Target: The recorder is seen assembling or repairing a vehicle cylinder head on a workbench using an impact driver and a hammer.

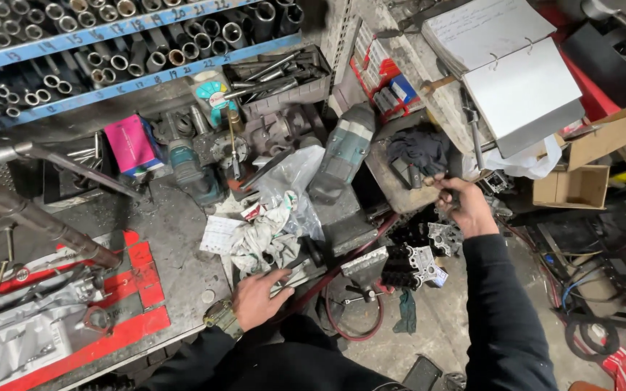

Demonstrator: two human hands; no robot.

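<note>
Head view, left to right: at seven o'clock the left hand (256,297) lies flat and unclenched on the cluttered table (175,239), fingertips touching a crumpled white rag (262,239). At three o'clock the right hand (465,206) is clenched around a small dark tool (432,181), just below a dark cloth (420,148).

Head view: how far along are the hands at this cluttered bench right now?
Done: nothing visibly finished; a crumpled rag and two cordless tools lie untouched on the bench. In hand: the right hand grips a small dark part, too small to identify, over the metal castings. The left hand presses flat at the bench edge beside the rag. Left: cannot tell.
</note>
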